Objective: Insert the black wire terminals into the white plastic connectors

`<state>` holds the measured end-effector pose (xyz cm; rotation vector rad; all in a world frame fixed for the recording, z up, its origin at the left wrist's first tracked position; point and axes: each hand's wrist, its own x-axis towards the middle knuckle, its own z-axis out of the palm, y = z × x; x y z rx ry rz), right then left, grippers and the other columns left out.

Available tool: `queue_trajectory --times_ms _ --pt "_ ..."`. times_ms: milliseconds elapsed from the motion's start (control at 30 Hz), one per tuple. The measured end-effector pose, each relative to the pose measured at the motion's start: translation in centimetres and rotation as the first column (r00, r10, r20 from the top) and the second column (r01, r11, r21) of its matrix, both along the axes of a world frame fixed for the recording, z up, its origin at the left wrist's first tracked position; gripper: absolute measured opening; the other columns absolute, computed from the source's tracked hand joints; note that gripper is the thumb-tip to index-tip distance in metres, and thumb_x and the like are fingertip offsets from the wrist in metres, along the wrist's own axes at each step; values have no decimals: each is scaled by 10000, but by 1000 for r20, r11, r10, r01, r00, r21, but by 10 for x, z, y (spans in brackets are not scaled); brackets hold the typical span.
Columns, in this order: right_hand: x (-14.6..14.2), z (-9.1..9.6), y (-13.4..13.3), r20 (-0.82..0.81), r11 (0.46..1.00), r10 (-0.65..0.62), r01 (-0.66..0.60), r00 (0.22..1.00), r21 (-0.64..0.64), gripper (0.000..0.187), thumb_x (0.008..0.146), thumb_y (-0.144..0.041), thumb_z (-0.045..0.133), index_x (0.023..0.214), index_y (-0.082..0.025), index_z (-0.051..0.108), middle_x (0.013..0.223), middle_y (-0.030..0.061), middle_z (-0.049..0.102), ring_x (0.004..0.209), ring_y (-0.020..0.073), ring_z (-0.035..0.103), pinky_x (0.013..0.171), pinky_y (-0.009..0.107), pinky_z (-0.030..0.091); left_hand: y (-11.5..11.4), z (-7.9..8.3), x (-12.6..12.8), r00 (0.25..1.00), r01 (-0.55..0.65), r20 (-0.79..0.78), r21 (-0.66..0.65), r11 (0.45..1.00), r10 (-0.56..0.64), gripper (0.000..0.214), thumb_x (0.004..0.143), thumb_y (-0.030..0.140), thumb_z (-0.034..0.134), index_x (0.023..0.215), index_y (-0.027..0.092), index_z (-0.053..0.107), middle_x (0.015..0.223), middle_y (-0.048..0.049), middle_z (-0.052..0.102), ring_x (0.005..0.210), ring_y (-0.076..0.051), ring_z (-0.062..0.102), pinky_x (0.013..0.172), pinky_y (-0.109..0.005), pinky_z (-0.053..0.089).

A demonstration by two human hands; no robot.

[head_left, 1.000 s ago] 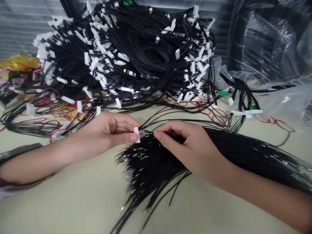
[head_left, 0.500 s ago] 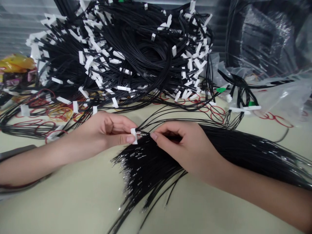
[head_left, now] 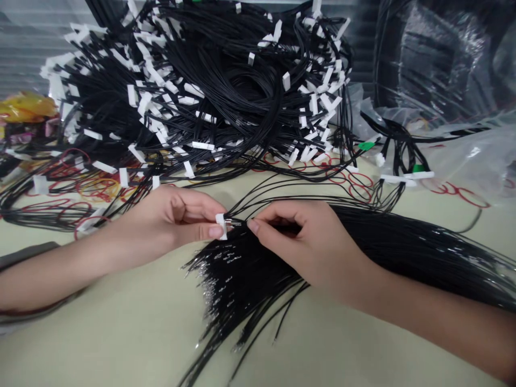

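My left hand (head_left: pixel 177 217) pinches a small white connector (head_left: pixel 221 226) between thumb and fingers at the middle of the table. Thin black wires run out of the connector's right side. My right hand (head_left: pixel 300 239) is closed in a pinch on one black wire (head_left: pixel 241 222), its tip right at the connector. Under my right hand lies a fanned bundle of loose black wires (head_left: pixel 250 274) with bare metal ends pointing left.
A big heap of finished black harnesses with white connectors (head_left: pixel 209 86) fills the back of the pale table (head_left: pixel 121 333). Red and yellow rubber bands (head_left: pixel 92 188) lie at the left. Clear plastic bags (head_left: pixel 451 80) holding more wire sit at the right.
Both hands have stayed together at the connector. My right fingertips have crept slightly left toward it. The view has shifted a little.
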<state>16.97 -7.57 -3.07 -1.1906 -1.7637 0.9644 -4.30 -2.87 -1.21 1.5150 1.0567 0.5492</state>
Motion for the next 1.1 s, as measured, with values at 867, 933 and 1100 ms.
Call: queue_trajectory --times_ms 867,933,1100 --pt "3 0 -2 -69 999 53 -53 996 0 151 820 -80 650 689 -152 670 614 -75 611 563 29 495 522 138 368 -5 3 -1 998 6 63 -67 998 -2 190 684 7 729 743 176 793 673 62 812 595 -64 732 583 -81 546" --pt "3 1 -1 -76 998 57 -59 995 -24 148 828 -97 653 694 -155 674 622 -71 618 570 33 504 523 140 375 -5 3 0 998 14 60 -68 998 -10 206 674 6 743 737 194 801 673 60 814 590 -77 739 569 -83 550" --pt "4 2 -2 -72 995 69 -74 995 -70 160 833 -115 651 680 -158 662 612 -72 604 566 37 492 511 148 365 -4 3 1 999 26 46 -57 998 -23 243 650 16 774 713 247 812 692 72 822 601 -83 755 572 -47 551"
